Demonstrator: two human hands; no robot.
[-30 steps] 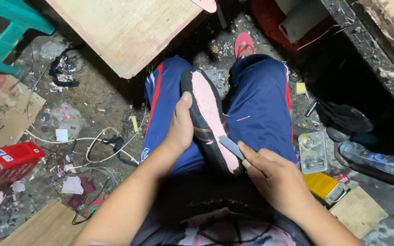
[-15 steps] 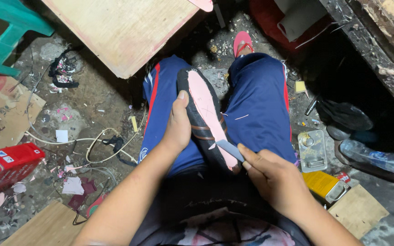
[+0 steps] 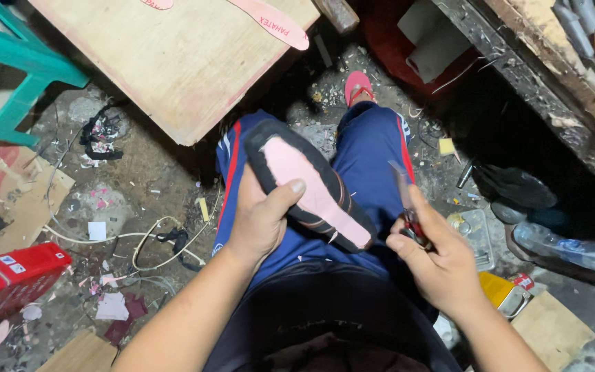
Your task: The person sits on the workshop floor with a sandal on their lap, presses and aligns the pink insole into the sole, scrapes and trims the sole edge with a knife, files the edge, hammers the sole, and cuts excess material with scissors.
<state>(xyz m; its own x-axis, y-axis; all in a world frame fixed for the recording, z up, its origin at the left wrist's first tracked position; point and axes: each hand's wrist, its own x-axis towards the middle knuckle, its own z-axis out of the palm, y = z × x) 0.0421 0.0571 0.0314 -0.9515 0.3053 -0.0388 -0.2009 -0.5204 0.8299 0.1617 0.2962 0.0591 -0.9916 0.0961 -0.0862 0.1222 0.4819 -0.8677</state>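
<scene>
Both of your hands were busy over your lap: your left hand [image 3: 262,219] was wrapped around the shoe upper [image 3: 309,184] with its pink insole facing up, thumb pressed on its top, resting on your blue-trousered thigh [image 3: 370,155]. Your right hand [image 3: 437,256] was closed around a small blade [image 3: 403,187], lifted clear to the right. That blade pointed up near your left thumb, so a slip could have nicked skin or gouged the lining.
</scene>
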